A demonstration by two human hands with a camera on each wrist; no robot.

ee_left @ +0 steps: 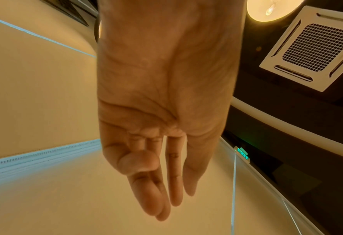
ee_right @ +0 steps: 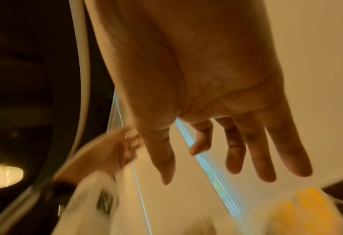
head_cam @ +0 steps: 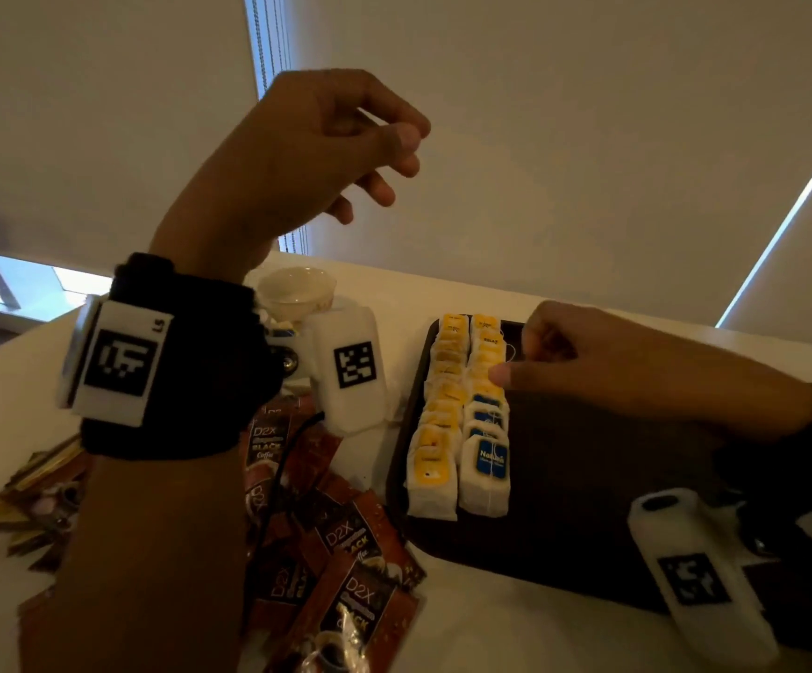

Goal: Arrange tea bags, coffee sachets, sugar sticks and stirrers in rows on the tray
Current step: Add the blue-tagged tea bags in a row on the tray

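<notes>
A dark brown tray lies on the white table. Its left part holds two rows of tea bags: yellow-labelled ones on the left, and a second row that is blue-labelled near me and yellow further back. My right hand hovers over the far end of the second row, thumb tip touching a bag, fingers relaxed and holding nothing. The bags blur yellow in the right wrist view. My left hand is raised high above the table, empty, fingers loosely bent. Brown coffee sachets lie piled left of the tray.
A cream cup stands at the back, behind the left wrist. Gold-and-brown sachets lie at the far left of the table. The right half of the tray is bare. Window blinds rise behind the table.
</notes>
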